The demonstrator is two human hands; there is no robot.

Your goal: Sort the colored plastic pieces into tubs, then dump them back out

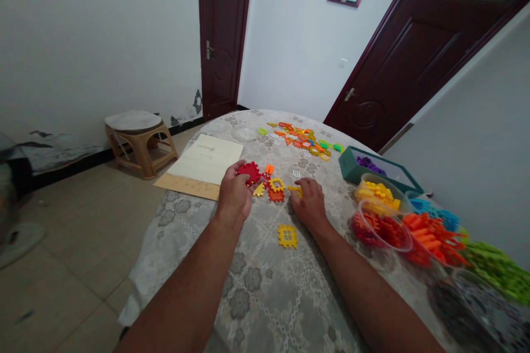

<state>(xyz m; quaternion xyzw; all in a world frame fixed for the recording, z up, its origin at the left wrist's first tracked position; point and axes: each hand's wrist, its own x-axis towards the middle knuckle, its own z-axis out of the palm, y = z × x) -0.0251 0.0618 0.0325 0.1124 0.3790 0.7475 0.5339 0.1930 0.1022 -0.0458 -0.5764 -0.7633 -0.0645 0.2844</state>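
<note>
1. Red block [249, 171]: a flat, toothed plastic piece at the middle of the table [265, 292], held at the fingertips of the left hand [234, 196]. The fingers close around its near edge.
2. Small yellow piece [295, 190]: lies on the cloth at the fingertips of the right hand [309, 204]. The hand rests palm down, fingers curled over the piece; whether it is actually pinched cannot be told.
3. Between the two hands: a yellow triangular piece [259, 191], a yellow square frame [276, 183], an orange block [276, 196] touching that frame, and a small orange piece [269, 169] just beyond.
4. Yellow lattice square [287, 235]: lies alone on the cloth, nearer the person, between the forearms.
5. Right side of table: clear bowls of yellow blocks [375, 194], red blocks [379, 229] and orange blocks [430, 237]; a teal box [348, 162] stands behind them.
6. Far side: a scattered cluster of mixed pieces [304, 139].
7. Left edge: a pale sheet [206, 159] on a brown board.
8. Floor: a tan stool [138, 140] by the wall.
</note>
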